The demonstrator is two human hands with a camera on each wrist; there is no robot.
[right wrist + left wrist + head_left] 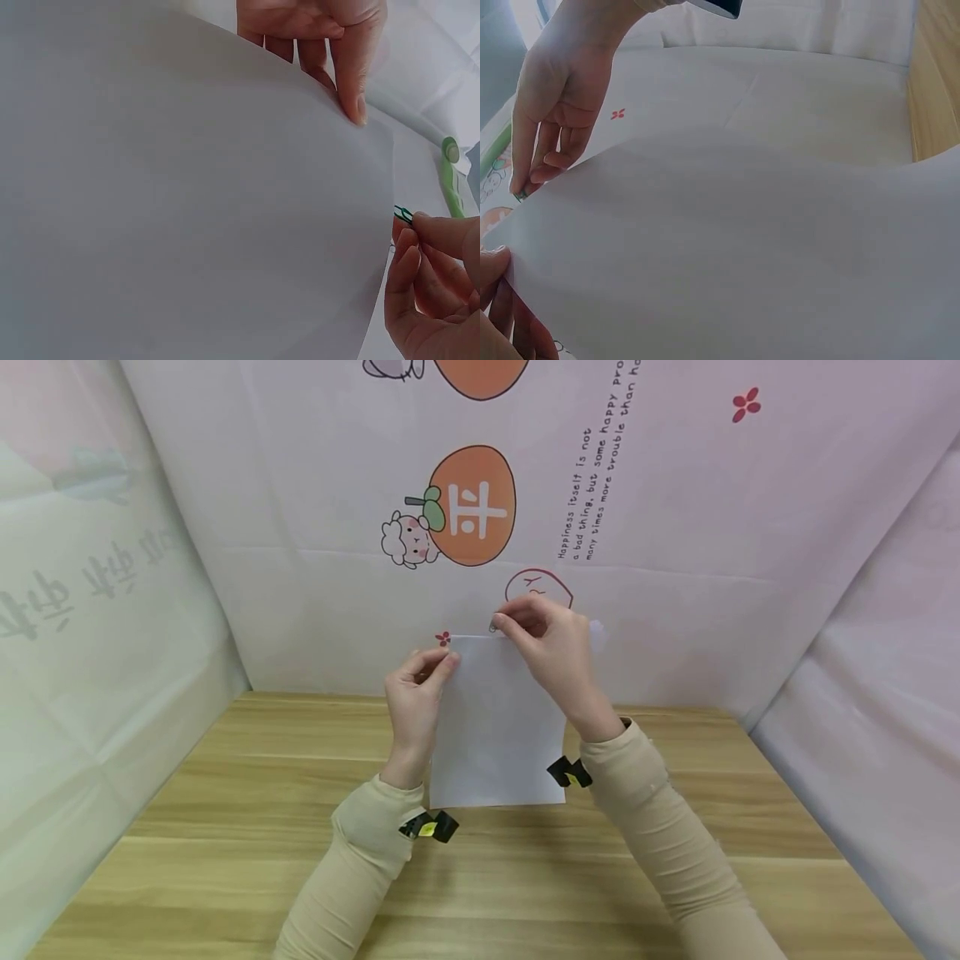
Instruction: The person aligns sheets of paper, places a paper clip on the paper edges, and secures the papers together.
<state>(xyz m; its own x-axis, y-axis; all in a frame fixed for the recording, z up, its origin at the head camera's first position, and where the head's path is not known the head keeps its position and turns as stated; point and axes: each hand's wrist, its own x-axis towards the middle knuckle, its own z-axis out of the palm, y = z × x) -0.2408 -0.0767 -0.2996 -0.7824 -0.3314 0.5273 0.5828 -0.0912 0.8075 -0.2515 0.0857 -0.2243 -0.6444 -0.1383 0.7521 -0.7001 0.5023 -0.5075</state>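
A sheet of white paper is held up over the wooden table, its top edge toward the back cloth. My left hand pinches it at the upper left corner, thumb on the near face and fingers behind. Between the thumb and fingertips of my right hand is a small green wire paper clip. The clip is right at the paper's top edge, a little right of the left hand. In the left wrist view the paper bows and fills most of the picture.
Beneath the hands lies a wood-grain table. A white cloth printed with orange fruit and lettering hangs behind it, with pale cloth on both sides. A green and white roll-like shape shows at the right of the right wrist view.
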